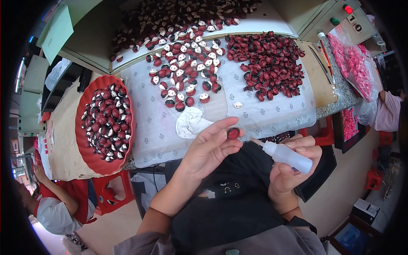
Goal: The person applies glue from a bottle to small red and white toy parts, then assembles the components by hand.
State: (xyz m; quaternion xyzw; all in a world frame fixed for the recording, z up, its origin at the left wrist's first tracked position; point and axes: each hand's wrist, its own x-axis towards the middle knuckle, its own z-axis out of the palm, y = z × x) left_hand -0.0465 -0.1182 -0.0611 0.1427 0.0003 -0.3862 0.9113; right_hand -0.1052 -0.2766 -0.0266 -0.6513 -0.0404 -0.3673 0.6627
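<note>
The red shell [233,134] looks unfinished: no white shows in it. The left hand [212,146] pinches it between thumb and fingertips, nearly closed; the right hand [293,168] curls around a bottle [292,157], its tip just beside the shell. Beyond, the tray [81,123] holds white-and-red balls, seemingly done, as do more balls [179,72] on the bench [345,98]. Many loose shells [270,63] at right appear left.

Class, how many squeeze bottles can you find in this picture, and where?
1 visible: the pale squeeze bottle held in the right hand, pointing toward the small dark red piece in the left hand. Others may be hidden among the clutter.
</note>
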